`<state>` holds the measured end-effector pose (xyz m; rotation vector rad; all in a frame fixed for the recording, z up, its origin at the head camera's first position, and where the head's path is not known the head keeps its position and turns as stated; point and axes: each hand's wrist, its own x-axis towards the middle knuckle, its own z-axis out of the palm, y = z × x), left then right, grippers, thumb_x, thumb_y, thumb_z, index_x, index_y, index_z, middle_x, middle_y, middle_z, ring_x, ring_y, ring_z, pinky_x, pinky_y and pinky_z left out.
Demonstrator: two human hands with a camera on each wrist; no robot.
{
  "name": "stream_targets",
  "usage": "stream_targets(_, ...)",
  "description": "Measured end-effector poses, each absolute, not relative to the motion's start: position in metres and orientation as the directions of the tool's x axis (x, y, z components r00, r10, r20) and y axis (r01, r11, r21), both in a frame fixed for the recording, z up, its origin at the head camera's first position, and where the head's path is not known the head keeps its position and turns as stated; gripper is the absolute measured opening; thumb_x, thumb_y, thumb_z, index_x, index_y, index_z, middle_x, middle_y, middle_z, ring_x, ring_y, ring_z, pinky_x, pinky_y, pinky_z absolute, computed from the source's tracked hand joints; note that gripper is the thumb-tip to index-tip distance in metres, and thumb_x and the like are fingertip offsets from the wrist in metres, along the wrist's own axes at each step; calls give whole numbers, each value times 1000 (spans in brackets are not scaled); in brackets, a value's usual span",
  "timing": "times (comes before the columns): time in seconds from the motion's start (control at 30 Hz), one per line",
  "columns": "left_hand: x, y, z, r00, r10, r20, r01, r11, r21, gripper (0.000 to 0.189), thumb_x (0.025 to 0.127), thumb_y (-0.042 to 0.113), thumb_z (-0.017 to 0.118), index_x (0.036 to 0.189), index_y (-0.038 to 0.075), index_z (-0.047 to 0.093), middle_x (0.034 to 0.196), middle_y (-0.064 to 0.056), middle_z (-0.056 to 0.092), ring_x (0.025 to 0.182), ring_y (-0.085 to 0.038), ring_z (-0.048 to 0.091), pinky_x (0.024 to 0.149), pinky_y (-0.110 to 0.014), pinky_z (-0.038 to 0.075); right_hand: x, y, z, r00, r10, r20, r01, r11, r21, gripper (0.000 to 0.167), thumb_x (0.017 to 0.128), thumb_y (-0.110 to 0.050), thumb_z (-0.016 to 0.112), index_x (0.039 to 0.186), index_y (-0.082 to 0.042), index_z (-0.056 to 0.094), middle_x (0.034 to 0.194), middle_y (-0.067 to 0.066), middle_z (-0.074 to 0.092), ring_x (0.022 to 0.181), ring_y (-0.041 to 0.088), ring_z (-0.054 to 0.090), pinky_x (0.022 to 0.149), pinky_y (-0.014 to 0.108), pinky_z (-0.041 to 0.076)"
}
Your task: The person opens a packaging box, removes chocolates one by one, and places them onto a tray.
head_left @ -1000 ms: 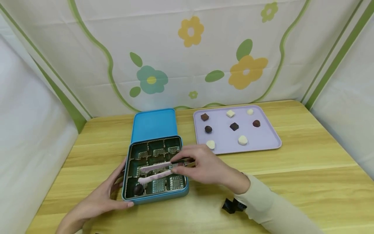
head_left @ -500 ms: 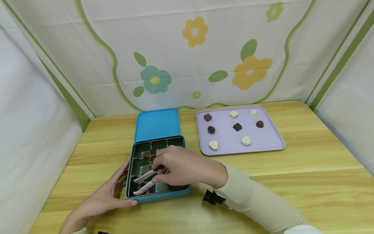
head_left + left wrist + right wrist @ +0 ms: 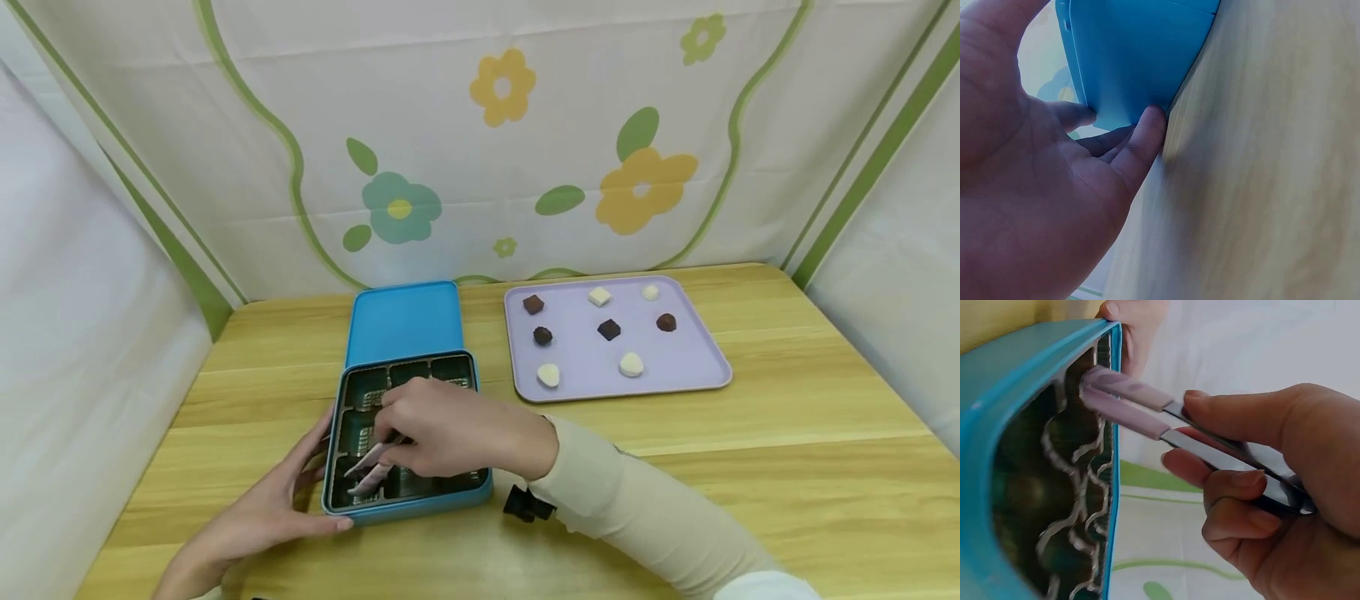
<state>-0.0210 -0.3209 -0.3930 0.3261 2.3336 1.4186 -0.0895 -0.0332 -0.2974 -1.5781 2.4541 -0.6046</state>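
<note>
At the left, a blue tin box (image 3: 423,505) holds a dark divided insert (image 3: 367,382). My left hand (image 3: 262,506) grips its front-left corner, thumb at the front and fingers along the left wall (image 3: 1135,59). My right hand (image 3: 442,425) reaches over the box and holds metal tongs (image 3: 1229,456) with pale pink tips (image 3: 1124,414). Those tips point down into the front-left compartment and stand close together. A dark round chocolate seen earlier in that compartment is hidden around the tips, so whether they pinch it cannot be made out.
Behind the box lies its blue lid (image 3: 405,323). On the right, a lilac tray (image 3: 675,367) carries several chocolates, including a dark square one (image 3: 609,330) and a white one (image 3: 632,364). The wooden table (image 3: 810,433) is backed by a flowered cloth (image 3: 465,167).
My right hand has moved left over the box, bringing the tongs' tips lower into the front-left compartment and closer together. My left hand has stayed at the corner.
</note>
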Motion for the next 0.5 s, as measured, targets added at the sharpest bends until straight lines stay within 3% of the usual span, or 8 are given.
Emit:
stream_targets(0.23,-20,-321,-393,-901,389,-195,14,475,880,126,87,19,90,172,45,1,181,-20,6,152,-60,34,103,-15,44,-92,-8,-309,-493,-848,194,-747,298,-594,17,101,-20,77,112,-8,83,101,1,76,76,-2,58,71,12,48)
stream_targets(0.5,-20,-322,-393,-903,386,-188,25,485,874,129,86,19,91,172,44,-1,181,-22,6,154,-61,31,105,-13,42,-89,19,-331,-633,-720,284,-604,230,-763,15,100,-19,79,111,-11,84,96,-2,75,82,-2,62,74,19,57)
